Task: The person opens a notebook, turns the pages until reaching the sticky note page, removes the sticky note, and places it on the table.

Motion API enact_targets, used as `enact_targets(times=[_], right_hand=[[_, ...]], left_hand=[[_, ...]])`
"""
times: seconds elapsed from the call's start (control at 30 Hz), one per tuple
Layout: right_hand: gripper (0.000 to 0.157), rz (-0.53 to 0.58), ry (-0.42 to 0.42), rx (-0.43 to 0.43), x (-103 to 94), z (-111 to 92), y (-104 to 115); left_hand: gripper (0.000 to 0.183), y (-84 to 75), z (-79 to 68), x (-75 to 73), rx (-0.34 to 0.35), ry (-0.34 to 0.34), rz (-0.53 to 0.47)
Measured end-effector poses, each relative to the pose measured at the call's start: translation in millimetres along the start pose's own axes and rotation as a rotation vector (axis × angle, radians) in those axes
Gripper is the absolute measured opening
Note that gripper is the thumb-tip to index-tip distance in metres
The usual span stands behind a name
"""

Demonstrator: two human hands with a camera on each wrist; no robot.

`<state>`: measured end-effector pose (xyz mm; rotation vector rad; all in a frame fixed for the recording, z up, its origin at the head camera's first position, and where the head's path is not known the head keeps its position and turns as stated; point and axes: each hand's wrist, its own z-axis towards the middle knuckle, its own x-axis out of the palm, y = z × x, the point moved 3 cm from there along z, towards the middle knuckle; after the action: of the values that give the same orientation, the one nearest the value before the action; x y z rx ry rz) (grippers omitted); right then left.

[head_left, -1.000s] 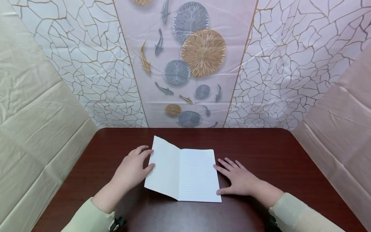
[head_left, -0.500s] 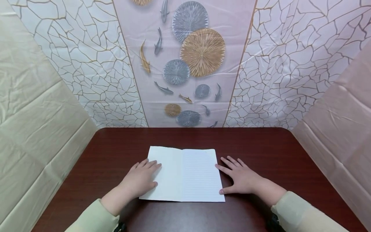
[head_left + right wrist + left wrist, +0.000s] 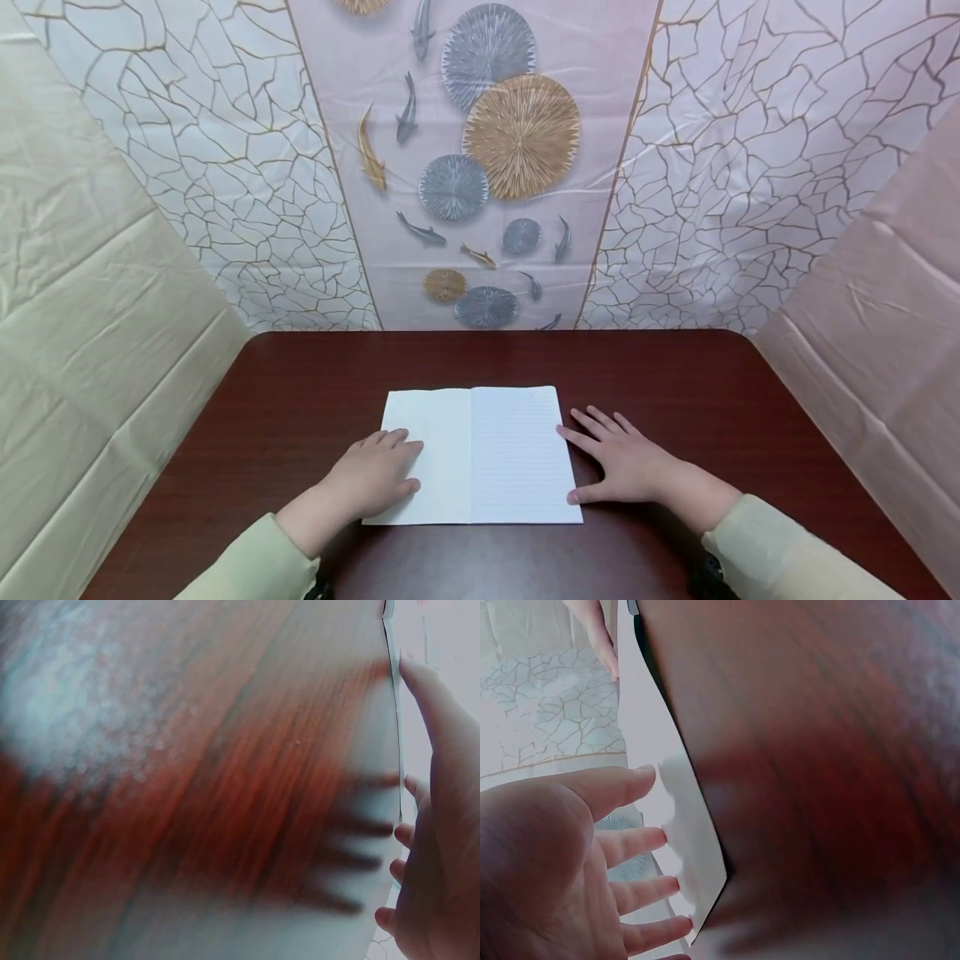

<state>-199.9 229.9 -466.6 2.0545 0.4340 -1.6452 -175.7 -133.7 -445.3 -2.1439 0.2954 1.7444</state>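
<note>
An open notebook (image 3: 517, 458) lies on the dark wooden table, a blank white page on its left side and a lined page on its right. My left hand (image 3: 378, 473) rests with its fingertips on the left page, fingers extended. In the left wrist view the thumb and fingertips of this hand (image 3: 562, 862) touch the white page (image 3: 656, 750) near its outer edge. My right hand (image 3: 626, 458) is spread at the notebook's right edge, with thumb and index fingertip on the margin and the other fingers over the table. The right wrist view shows that hand (image 3: 442, 825) along the edge.
The glossy reddish-brown table (image 3: 300, 375) extends on all sides of the notebook. Behind it hangs a patterned cloth backdrop (image 3: 480, 167) with fish and round leaf shapes. Beige cloth (image 3: 97, 333) borders the left side and pinkish cloth (image 3: 870, 292) the right.
The raised left side of the notebook has come down to the table. My left hand has gone from holding its edge to resting on the page. The right hand stays nearly in place.
</note>
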Motion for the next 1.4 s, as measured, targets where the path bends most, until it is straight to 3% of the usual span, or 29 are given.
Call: enact_targets(times=[0.23, 0.5, 0.67, 1.03, 1.4], right_hand=[[0.1, 0.015, -0.013, -0.014, -1.0, -1, 1], [0.102, 0.007, 0.005, -0.014, 1.3, 1, 1], [0.1, 0.01, -0.02, -0.049, 1.9, 1, 2], [0.103, 0.017, -0.01, -0.091, 2.2, 1, 11], [0.108, 0.011, 0.0, -0.073, 6.1, 0, 14]], left_hand=[[0.058, -9.8, 4.4, 4.0, 0.016, -0.058, 0.006], [0.041, -29.1, 4.6, 6.2, 0.172, -0.115, 0.007], [0.042, -41.3, 5.6, 8.4, 0.261, -0.129, -0.012], [0.065, -56.8, 6.2, 17.1, 0.202, -0.013, -0.032], [0.069, -61.2, 8.4, 24.5, 0.158, 0.007, -0.063]])
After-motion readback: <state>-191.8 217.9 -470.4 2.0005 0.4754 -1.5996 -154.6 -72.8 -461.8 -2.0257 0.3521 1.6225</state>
